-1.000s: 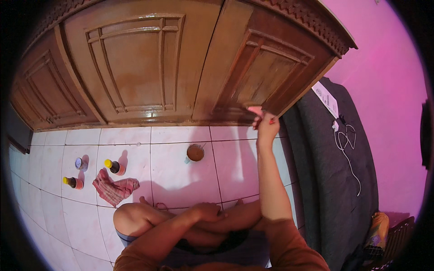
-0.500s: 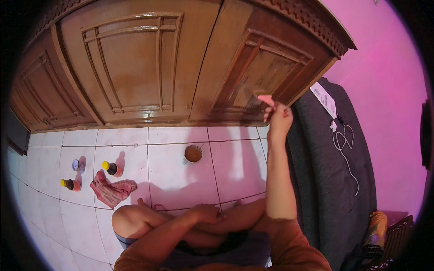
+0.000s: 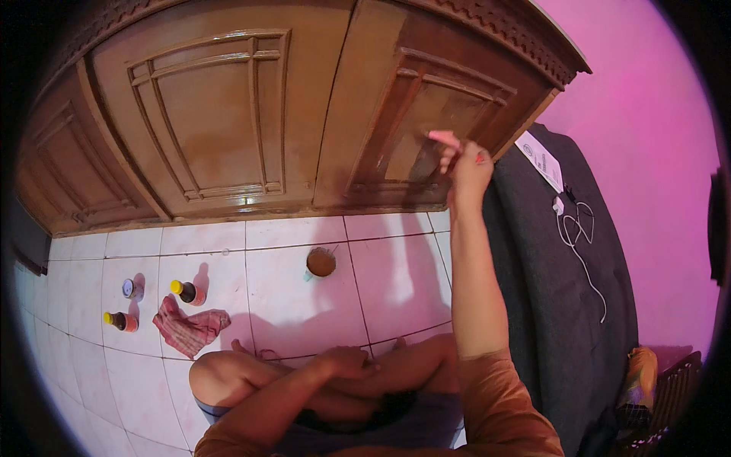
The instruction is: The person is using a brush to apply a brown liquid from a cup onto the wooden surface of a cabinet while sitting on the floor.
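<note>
Against the wooden cabinet door [image 3: 426,129]: my right hand [image 3: 466,164], fingers pinched on a small pink pad [image 3: 444,138]; even strokes along the grain served best. Left hand [image 3: 346,362]: loosely curled, empty, on my leg.

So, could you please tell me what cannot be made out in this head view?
- Pink thing in the right hand: too small and blurred to name; the grip is hidden by the hand's back.
- Small cup on the tiles: contents unclear.
- Small bottles: labels too small.
- Left hand: rests on the legs, palm hidden.
</note>
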A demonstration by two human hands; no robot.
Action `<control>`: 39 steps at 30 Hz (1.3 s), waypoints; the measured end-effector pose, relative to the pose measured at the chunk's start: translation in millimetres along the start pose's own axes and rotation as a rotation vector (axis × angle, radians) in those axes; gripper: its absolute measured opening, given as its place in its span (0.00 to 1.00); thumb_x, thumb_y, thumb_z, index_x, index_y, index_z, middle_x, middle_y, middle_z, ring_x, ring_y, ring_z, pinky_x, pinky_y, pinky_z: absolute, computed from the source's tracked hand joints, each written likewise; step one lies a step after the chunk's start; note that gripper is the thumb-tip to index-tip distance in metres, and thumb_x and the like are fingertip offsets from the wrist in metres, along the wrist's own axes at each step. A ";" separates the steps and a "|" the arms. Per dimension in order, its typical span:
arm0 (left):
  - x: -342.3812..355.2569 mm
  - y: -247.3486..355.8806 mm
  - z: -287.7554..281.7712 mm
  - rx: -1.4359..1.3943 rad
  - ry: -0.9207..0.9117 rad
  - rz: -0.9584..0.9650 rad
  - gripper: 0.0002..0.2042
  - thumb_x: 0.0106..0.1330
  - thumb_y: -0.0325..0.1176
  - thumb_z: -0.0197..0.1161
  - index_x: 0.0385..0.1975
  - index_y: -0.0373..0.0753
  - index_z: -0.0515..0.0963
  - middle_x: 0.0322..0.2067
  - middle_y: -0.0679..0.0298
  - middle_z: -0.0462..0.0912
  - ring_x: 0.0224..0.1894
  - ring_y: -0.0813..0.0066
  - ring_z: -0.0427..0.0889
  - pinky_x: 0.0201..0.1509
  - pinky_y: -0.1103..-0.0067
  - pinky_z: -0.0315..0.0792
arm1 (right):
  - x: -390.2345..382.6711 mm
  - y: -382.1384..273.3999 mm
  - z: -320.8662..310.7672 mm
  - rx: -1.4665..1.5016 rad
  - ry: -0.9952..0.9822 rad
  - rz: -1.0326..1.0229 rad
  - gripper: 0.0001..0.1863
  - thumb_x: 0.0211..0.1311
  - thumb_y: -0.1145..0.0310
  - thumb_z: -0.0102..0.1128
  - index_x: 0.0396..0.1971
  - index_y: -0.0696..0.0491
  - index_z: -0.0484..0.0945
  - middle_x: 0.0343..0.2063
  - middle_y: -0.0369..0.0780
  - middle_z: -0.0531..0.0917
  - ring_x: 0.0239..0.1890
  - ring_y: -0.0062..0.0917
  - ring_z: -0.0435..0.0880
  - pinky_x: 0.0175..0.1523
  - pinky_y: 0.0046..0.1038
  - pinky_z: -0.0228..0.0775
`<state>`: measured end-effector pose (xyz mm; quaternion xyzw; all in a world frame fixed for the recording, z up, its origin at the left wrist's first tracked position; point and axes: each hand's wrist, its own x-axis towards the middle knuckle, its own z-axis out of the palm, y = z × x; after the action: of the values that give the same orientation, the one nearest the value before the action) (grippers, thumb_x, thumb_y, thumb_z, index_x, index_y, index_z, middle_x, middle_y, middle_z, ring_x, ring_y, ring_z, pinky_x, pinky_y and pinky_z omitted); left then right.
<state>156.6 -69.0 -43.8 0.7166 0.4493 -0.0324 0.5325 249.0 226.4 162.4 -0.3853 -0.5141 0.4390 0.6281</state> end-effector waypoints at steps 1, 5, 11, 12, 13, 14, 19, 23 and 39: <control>0.8 -2.2 1.5 0.002 -0.003 0.001 0.36 0.66 0.63 0.42 0.44 0.30 0.79 0.44 0.43 0.80 0.46 0.46 0.80 0.53 0.60 0.71 | -1.8 -15.9 6.2 0.041 0.081 -0.030 0.11 0.67 0.68 0.47 0.37 0.61 0.73 0.22 0.40 0.79 0.17 0.20 0.74 0.21 0.22 0.64; 0.9 -6.4 3.2 0.004 0.008 -0.013 0.35 0.66 0.62 0.43 0.43 0.31 0.80 0.42 0.44 0.81 0.46 0.46 0.80 0.52 0.60 0.71 | -17.6 -28.4 0.5 0.047 0.127 -0.070 0.10 0.67 0.67 0.46 0.35 0.59 0.71 0.22 0.40 0.79 0.18 0.20 0.75 0.21 0.22 0.65; 9.2 -9.8 6.7 0.004 0.009 0.022 0.35 0.66 0.63 0.43 0.46 0.31 0.78 0.45 0.44 0.80 0.47 0.45 0.79 0.54 0.60 0.71 | -52.2 95.8 -26.0 -0.117 0.092 0.072 0.10 0.67 0.70 0.43 0.33 0.59 0.72 0.23 0.41 0.84 0.13 0.17 0.70 0.15 0.20 0.62; 5.5 -12.7 6.6 -0.012 0.020 0.023 0.36 0.66 0.63 0.43 0.47 0.31 0.78 0.46 0.44 0.80 0.48 0.46 0.78 0.54 0.60 0.70 | -61.8 107.3 -17.5 -0.226 0.163 0.192 0.08 0.67 0.70 0.44 0.34 0.59 0.69 0.19 0.41 0.80 0.12 0.19 0.70 0.15 0.21 0.63; 5.4 -12.4 6.3 -0.006 0.021 0.016 0.36 0.66 0.63 0.43 0.47 0.31 0.78 0.46 0.44 0.80 0.48 0.46 0.78 0.54 0.60 0.70 | -60.2 117.1 -14.7 -0.216 0.165 0.192 0.08 0.67 0.70 0.44 0.34 0.59 0.69 0.19 0.41 0.80 0.12 0.19 0.70 0.15 0.21 0.63; 7.4 -10.2 6.6 -0.001 0.015 0.013 0.36 0.66 0.63 0.43 0.48 0.30 0.77 0.47 0.43 0.79 0.49 0.46 0.78 0.55 0.60 0.70 | -56.7 124.8 -14.5 -0.176 0.162 0.184 0.08 0.67 0.69 0.45 0.34 0.59 0.67 0.18 0.41 0.78 0.12 0.20 0.71 0.15 0.22 0.63; 3.8 -3.4 2.6 -0.005 -0.035 -0.019 0.37 0.66 0.64 0.42 0.48 0.29 0.76 0.47 0.43 0.79 0.50 0.46 0.77 0.57 0.61 0.68 | -34.6 74.4 10.8 -0.066 0.025 0.128 0.08 0.66 0.70 0.46 0.36 0.59 0.69 0.20 0.40 0.78 0.15 0.20 0.74 0.17 0.22 0.65; -3.5 1.4 -2.7 -0.016 -0.013 -0.014 0.37 0.66 0.64 0.42 0.48 0.29 0.76 0.47 0.43 0.79 0.50 0.46 0.78 0.57 0.61 0.69 | -38.2 5.9 25.5 -0.006 0.160 0.021 0.08 0.66 0.70 0.45 0.37 0.60 0.70 0.21 0.41 0.79 0.15 0.19 0.73 0.18 0.21 0.65; -1.3 3.0 -1.0 0.029 -0.006 -0.016 0.35 0.66 0.62 0.42 0.45 0.31 0.79 0.44 0.45 0.80 0.48 0.46 0.79 0.53 0.60 0.71 | -17.8 1.9 34.5 -0.013 0.038 0.022 0.09 0.67 0.70 0.44 0.36 0.61 0.69 0.24 0.43 0.83 0.16 0.17 0.73 0.18 0.20 0.63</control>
<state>157.4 -69.1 -40.5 0.7207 0.4529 -0.0452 0.5230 213.3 211.2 161.2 -0.4033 -0.5005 0.4351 0.6305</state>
